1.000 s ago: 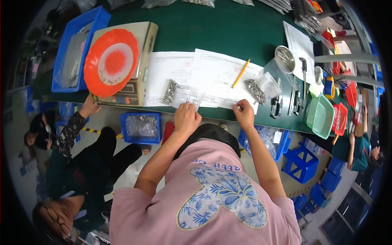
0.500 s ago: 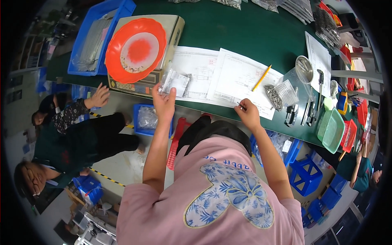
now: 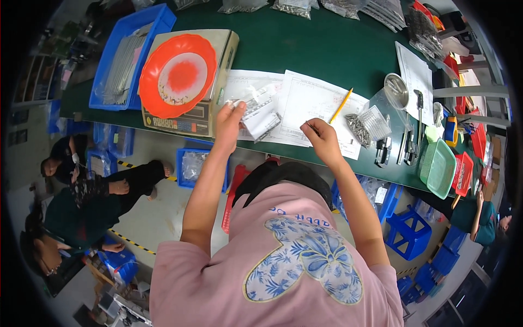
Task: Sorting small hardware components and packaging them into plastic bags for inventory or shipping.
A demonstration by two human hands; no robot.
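Left hand (image 3: pixel 229 121): was just right of the scale (image 3: pixel 224 54), thumb and fingers closed on the edge of a clear bag (image 3: pixel 260 113).
Right hand (image 3: pixel 322 137): was farther right of the scale, apart from the left hand, its thumb and fingertips drawn together; something small and dark showed there, but what it was could not be told.
Green table (image 3: pixel 316 49): spread beneath the scale and well beyond its right side.
Blue bin (image 3: pixel 163 19): stood just left of the scale, with long, thin pieces inside.
Printed sheets (image 3: pixel 308 95): lay flat to the right of the scale.
Orange dish (image 3: pixel 155 62): sat on top of the scale, with small bits in its lower part.
Clear bag: was near the scale's right side, over the printed sheets, greyish pieces at its lower end; whether it touched the paper could not be told.
Metal pieces (image 3: pixel 357 131): lay heaped well to the right of the scale.
Yellow pencil (image 3: pixel 341 105): lay slanted on the sheets, right of the scale and left of the metal pieces.
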